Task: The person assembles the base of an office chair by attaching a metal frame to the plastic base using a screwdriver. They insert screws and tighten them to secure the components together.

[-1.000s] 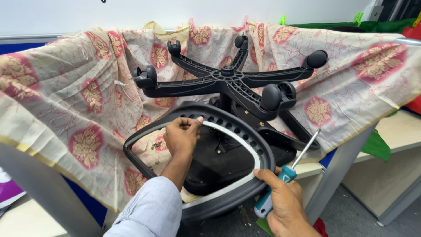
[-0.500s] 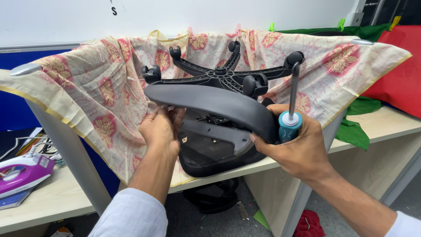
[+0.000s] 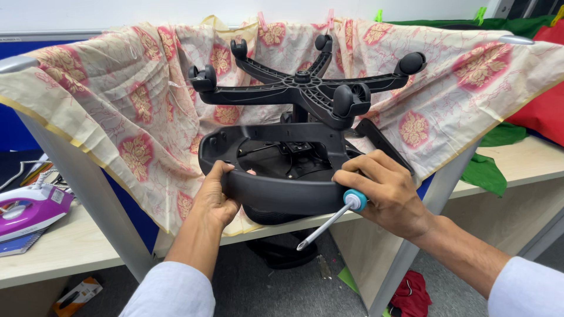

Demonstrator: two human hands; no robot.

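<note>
A black office chair lies upside down on the table, its five-legged wheeled base (image 3: 305, 91) up in the air and its black seat frame (image 3: 276, 188) facing me. My left hand (image 3: 216, 196) grips the left front rim of the frame. My right hand (image 3: 385, 191) presses on the right front rim while holding a screwdriver (image 3: 329, 223) with a blue-capped handle; its metal shaft points down and to the left, away from the chair.
A beige cloth with red floral motifs (image 3: 117, 117) drapes over a rail behind the chair. A purple and white iron (image 3: 29, 208) sits on the wooden table (image 3: 64, 246) at left. Green cloth (image 3: 487, 170) and red cloth (image 3: 543, 111) lie at right.
The seat frame has been lowered and turned so its rim faces me. The screwdriver shaft, which pointed upward, now points down-left. Both hands stay on the rim.
</note>
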